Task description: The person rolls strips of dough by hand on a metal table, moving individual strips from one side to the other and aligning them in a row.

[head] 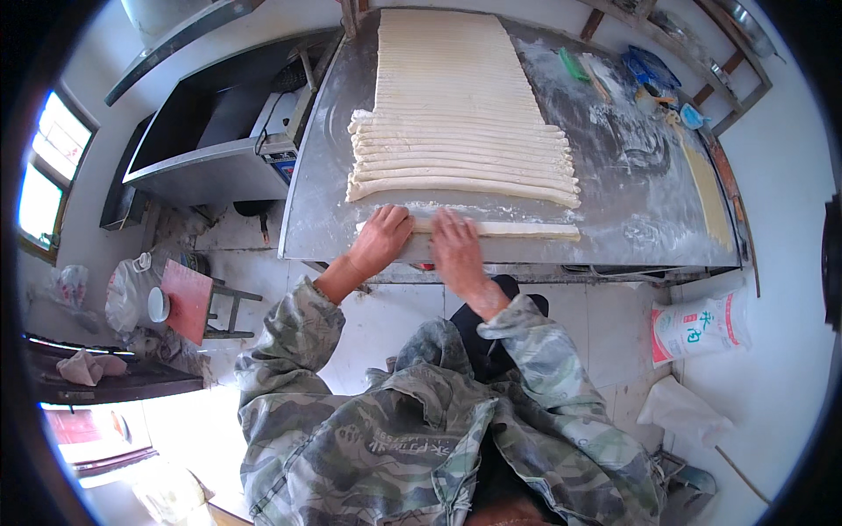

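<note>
A single long dough strip (529, 230) lies along the near edge of the metal-topped table (316, 217). My left hand (381, 237) is curled over the strip near its left end. Beside it, my right hand (455, 248) rests across the same strip, its fingers blurred and pointing away from me; the dough under both palms is hidden. Just beyond lies a broad row of floured dough strips (457, 141), packed side by side toward the far edge. The nearest ones are thicker and stick out wider than those behind. Loose flour lies between the row and the single strip.
On the table's right are a green scraper (573, 64), a blue basket (651, 67), a light blue cup (693, 117) and a flat dough piece (705, 191). A deep metal appliance (210, 171) adjoins the left. A red-topped stool (187, 301) and a printed sack (698, 325) stand on the floor.
</note>
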The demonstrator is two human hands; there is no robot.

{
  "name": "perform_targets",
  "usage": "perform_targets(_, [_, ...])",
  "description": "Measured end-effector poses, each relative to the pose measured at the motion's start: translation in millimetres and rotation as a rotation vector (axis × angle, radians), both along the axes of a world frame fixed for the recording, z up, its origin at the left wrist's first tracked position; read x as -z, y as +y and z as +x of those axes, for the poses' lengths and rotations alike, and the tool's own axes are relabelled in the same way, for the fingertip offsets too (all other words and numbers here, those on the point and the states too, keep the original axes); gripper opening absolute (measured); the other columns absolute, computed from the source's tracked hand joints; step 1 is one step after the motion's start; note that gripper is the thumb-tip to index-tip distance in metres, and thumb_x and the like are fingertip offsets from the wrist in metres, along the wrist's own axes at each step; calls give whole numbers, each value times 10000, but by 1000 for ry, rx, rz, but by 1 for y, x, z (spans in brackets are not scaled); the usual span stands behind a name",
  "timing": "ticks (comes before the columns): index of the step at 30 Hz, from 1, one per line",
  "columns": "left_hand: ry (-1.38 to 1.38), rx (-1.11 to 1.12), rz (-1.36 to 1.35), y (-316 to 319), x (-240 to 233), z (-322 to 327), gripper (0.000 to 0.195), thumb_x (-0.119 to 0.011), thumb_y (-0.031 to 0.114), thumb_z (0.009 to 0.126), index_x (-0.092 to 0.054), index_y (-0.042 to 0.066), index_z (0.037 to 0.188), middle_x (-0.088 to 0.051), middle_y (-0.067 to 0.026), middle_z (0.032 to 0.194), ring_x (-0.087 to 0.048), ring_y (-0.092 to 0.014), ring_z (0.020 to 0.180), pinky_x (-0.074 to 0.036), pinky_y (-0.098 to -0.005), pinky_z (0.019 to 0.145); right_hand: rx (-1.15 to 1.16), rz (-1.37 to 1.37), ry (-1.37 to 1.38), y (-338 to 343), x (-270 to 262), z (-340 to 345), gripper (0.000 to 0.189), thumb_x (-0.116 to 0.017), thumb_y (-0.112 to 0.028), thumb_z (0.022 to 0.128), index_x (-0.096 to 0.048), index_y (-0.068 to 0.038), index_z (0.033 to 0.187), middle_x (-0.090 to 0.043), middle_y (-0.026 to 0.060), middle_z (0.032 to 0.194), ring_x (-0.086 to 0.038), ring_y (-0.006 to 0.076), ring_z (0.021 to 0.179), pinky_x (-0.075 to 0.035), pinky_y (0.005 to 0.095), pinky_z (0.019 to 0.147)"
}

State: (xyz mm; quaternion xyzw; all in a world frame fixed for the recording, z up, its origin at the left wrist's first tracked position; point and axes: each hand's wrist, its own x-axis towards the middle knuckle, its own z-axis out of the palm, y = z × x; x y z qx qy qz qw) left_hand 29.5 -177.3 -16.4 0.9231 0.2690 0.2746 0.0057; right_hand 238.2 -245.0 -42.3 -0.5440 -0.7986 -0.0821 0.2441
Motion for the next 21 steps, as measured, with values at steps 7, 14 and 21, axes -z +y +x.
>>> perform_targets(7, [-20,-84,-36,-8,-10,-25,246,-660,114,835,-637,21,1062,-558,-106,1013,-579,-314,983,-497,-424,850,-34,-33,61,0,-4,3,478,-577,-214,971,-546,34,1378,-518,195,1472,-445,344,1404,-327,547,1151])
perform_targets(14, [68,-23,-3,5,-9,-32,303,-720,125,800,-628,35,1075,-554,-108,1044,-581,-320,985,-506,-431,857,-73,-36,64,9,0,-38,519,-605,-242,969,-507,19,1407,-492,189,1493,-433,343,1410,-321,528,1159])
perform_targets(21, [58,-76,-46,-3,-7,-48,261,-703,107,799,-634,38,1042,-556,-111,1052,-583,-323,997,-511,-432,859,-38,-52,-18,11,-2,-52,511,-604,-228,965,-523,16,1407,-479,192,1503,-436,345,1408,-326,513,1154])
